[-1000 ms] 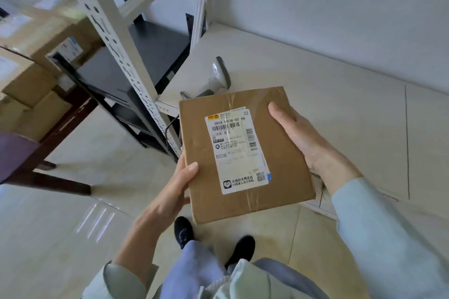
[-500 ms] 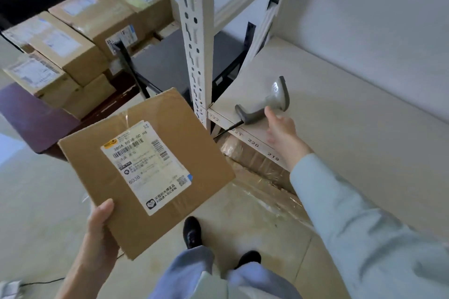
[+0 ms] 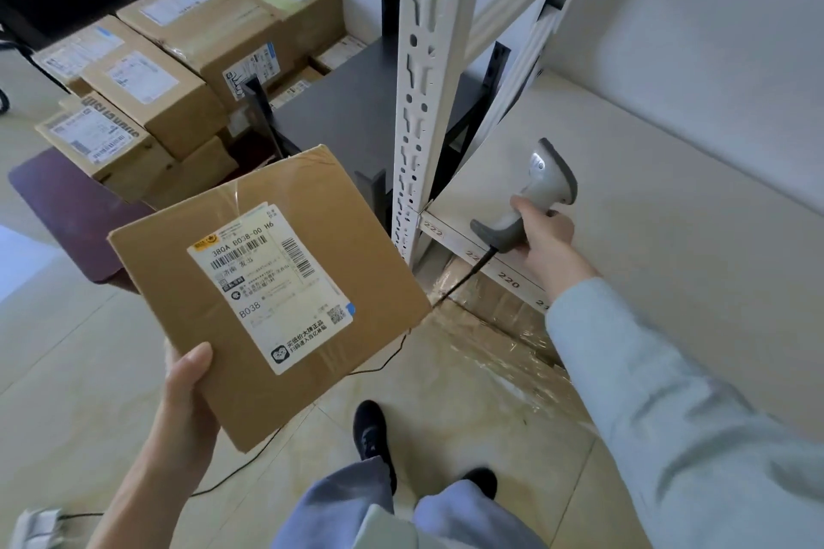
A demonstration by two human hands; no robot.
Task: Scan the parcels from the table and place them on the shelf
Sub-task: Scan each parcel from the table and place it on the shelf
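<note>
— Parcel shelf (image 3: 695,245) first, since it's the biggest thing here: a pale board on a white slotted steel upright (image 3: 423,71), with number stickers along its front edge.

— And beside it?

— A low dark table (image 3: 67,210) to the left, stacked with taped cardboard parcels (image 3: 178,58), each with a white label. Between that pile and the upright stands a small black rack (image 3: 356,111).

— Where's the parcel being handled?

— The flat cardboard parcel (image 3: 187,281) is in the air in front of the person, above the tiled floor (image 3: 67,370), tilted with its label side up. Its shipping label (image 3: 267,281) carries barcodes and the code B038. It's well apart from the pile, and near the shelf's front edge without touching it.

— How is it held?

— The left hand (image 3: 187,397) grips its near corner, thumb lying on the top face; the other fingers are hidden underneath.

— And the other hand?

— The right hand (image 3: 541,236) has its fingers wrapped round the handle of a grey barcode scanner (image 3: 539,187) over the front of the shelf board. The scanner's head is uppermost. Its black cable (image 3: 463,281) runs down behind the parcel toward the floor.

— Anything smaller?

— Two black shoes (image 3: 370,432) on the tiles below.
</note>
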